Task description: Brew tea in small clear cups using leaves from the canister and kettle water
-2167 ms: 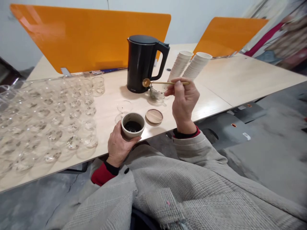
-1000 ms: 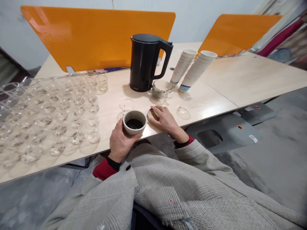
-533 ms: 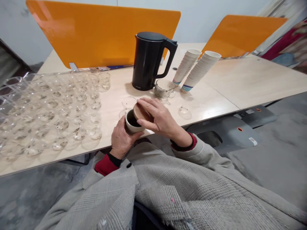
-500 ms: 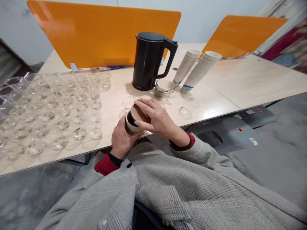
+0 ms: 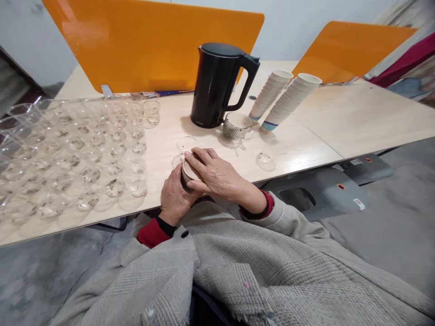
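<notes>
My left hand [image 5: 176, 197] is wrapped round a small light-coloured jar [image 5: 185, 182] at the table's near edge. On top of the jar sits its round wooden-looking lid [image 5: 190, 170], gripped from above by my right hand [image 5: 220, 177]. My fingers cover much of the lid and jar, and the inside of the jar is hidden. Just beyond my hands lies a clear round piece [image 5: 186, 143], with another small clear piece [image 5: 264, 158] to the right. A ribbed glass cup [image 5: 234, 127] with a handle stands past my right hand.
Many clear cups [image 5: 90, 174] with dark bits in them stand in rows at left. A black electric kettle [image 5: 215, 88] stands behind the glass cup. Right of it are two leaning-looking stacks of paper cups [image 5: 270, 96]. Orange panels [image 5: 146, 45] line the back; grey chairs [image 5: 319, 192] stand at right.
My right hand has brought the tilted lid down onto the jar, covering the dark opening that showed before. My left hand keeps its hold. The view has shifted slightly.
</notes>
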Motion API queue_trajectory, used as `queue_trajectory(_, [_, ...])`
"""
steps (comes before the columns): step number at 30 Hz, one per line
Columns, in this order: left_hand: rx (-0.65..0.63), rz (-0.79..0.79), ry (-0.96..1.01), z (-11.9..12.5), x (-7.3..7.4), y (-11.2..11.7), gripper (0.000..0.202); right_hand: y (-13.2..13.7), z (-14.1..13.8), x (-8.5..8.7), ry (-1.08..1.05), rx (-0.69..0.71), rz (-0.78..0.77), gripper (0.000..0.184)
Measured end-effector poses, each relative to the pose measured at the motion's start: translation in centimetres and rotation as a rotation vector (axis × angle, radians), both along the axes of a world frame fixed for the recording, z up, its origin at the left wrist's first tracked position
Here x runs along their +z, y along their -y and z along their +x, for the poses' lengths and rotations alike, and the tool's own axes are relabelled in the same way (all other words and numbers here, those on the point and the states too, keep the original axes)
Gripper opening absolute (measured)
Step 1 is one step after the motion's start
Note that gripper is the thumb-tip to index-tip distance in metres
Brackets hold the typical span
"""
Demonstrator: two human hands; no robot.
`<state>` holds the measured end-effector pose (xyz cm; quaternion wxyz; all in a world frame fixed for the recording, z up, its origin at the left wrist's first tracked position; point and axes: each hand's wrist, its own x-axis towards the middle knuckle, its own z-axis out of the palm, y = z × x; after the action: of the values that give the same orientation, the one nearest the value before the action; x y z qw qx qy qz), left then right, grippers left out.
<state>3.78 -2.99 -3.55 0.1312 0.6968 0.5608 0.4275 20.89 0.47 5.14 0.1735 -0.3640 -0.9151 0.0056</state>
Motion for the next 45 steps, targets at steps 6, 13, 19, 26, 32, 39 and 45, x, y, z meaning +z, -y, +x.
queue_trajectory(6, [-0.026, 0.002, 0.007, -0.5, -0.3, 0.2, 0.099, -0.3, 1.0, -0.6, -0.076, -0.001, 0.004, 0.080])
queue_trajectory(13, [-0.044, 0.021, -0.044, -0.8, -0.8, 0.1, 0.097, -4.7, 4.9, 3.9, -0.311, -0.089, 0.232, 0.075])
queue_trajectory(19, [-0.064, 0.057, -0.086, -0.8, -1.0, 0.2, 0.088, -15.2, 2.5, 5.7, -0.304, -0.097, 0.252, 0.071])
queue_trajectory(26, [-0.049, 0.101, -0.090, -0.8, -1.4, 0.3, 0.083, -21.6, -3.7, 1.7, -0.113, -0.189, 0.074, 0.060])
queue_trajectory(32, [-0.070, 0.119, -0.101, -0.8, -1.1, 0.5, 0.083, -21.9, -5.2, -0.2, -0.040, -0.135, -0.009, 0.053])
queue_trajectory(39, [-0.065, 0.119, -0.121, -0.8, -1.2, 0.6, 0.084, -22.4, -5.1, -0.8, -0.043, -0.104, -0.037, 0.069])
queue_trajectory(45, [-0.054, 0.136, -0.136, -0.8, -1.1, 0.6, 0.080, -22.1, -1.8, 0.8, -0.233, -0.173, 0.072, 0.084])
